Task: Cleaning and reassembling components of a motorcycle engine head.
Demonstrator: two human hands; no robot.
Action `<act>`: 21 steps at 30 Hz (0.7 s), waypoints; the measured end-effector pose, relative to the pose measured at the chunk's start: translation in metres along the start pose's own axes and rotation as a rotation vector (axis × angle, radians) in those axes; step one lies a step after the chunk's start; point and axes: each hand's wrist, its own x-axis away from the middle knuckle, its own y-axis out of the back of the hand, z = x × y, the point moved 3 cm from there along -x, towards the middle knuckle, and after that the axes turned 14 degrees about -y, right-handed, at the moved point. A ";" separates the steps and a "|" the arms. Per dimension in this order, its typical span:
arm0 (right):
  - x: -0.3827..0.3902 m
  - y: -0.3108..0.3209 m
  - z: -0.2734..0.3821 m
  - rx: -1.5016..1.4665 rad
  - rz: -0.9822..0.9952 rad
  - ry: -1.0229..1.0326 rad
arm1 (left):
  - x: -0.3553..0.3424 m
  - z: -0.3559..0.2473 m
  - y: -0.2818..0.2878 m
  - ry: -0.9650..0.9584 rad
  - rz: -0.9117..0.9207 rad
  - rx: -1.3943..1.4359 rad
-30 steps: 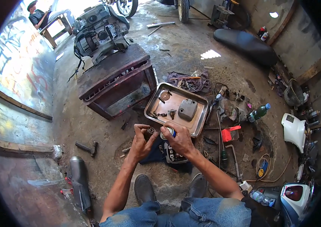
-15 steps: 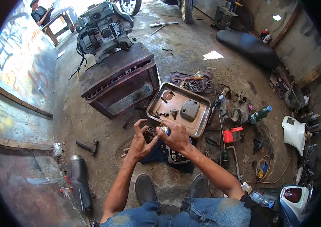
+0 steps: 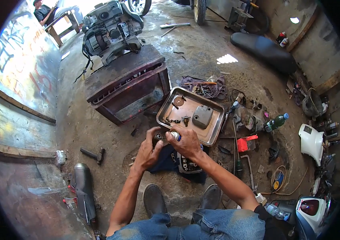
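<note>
My left hand point(image 3: 148, 152) has its fingers curled round a small round dark metal part point(image 3: 158, 137). Beside it, my right hand point(image 3: 188, 146) grips a spray can point(image 3: 175, 136), its top turned toward that part. Just beyond both hands lies a steel tray point(image 3: 219, 129) holding a cast cover point(image 3: 201, 116), a round disc point(image 3: 178, 101) and several small dark parts. Below my right hand a dark case of sockets point(image 3: 190, 165) rests on a dark blue cloth point(image 3: 160, 167).
An engine point(image 3: 112, 30) sits on a wooden cabinet point(image 3: 126, 98). A hammer point(image 3: 96, 156) and a muffler point(image 3: 83, 188) lie left, a seat point(image 3: 260, 50), red tray point(image 3: 245, 143), bottle point(image 3: 276, 122) and white panel point(image 3: 311, 142) right. A person point(image 3: 44, 16) sits at the back left, near motorcycle wheels.
My hands have stayed together over the front of the tray. The fingers and thumbs have shifted slightly around the metal part and the can, and the whole view has shifted a little.
</note>
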 end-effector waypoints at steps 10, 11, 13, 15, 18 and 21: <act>0.000 0.002 -0.008 0.003 0.032 0.015 | -0.009 -0.025 -0.007 0.061 -0.020 0.038; 0.000 0.001 -0.005 -0.008 0.035 0.018 | -0.006 -0.015 -0.002 0.063 -0.022 0.030; 0.000 -0.001 -0.001 -0.010 0.044 0.021 | -0.001 0.008 0.001 0.072 0.112 0.071; 0.000 -0.002 -0.003 -0.006 0.050 0.019 | 0.003 0.008 -0.003 0.110 0.084 0.052; 0.000 -0.002 -0.005 0.003 0.057 0.024 | 0.003 0.004 -0.008 0.066 -0.006 0.015; 0.001 0.000 -0.008 0.006 0.041 0.018 | -0.006 -0.017 -0.006 -0.009 -0.043 -0.026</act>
